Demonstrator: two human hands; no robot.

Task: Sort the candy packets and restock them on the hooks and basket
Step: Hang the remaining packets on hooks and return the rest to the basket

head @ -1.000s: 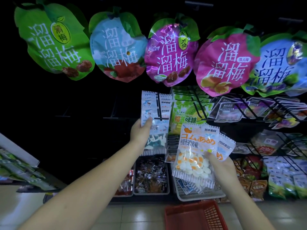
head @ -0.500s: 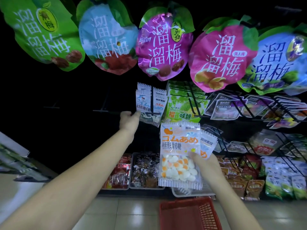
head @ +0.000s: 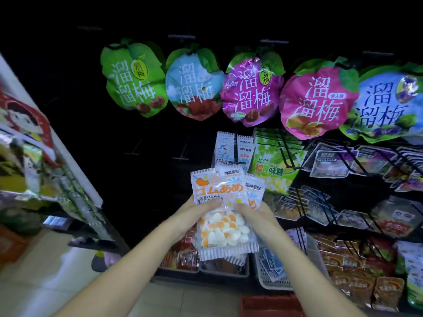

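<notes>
Both hands hold a small stack of egg-candy packets (head: 223, 216) with orange lettering, raised in front of the shelf. My left hand (head: 194, 208) grips the stack's left edge, thumb on the front packet. My right hand (head: 254, 213) pinches the right side, where a second packet (head: 254, 191) fans out behind. Blue shark-print packets (head: 233, 149) hang on a hook (head: 234, 148) just above the stack.
Large round plum bags (head: 249, 92) hang in a row along the top. Green durian-candy packets (head: 273, 163) and more hooks of packets fill the right. White baskets (head: 274, 280) of sweets sit low, a red basket (head: 270, 305) on the floor, another shelf unit (head: 45, 156) at left.
My left hand left the hanging blue packets and came down to the orange stack beside my right hand. The view swung left and pulled back.
</notes>
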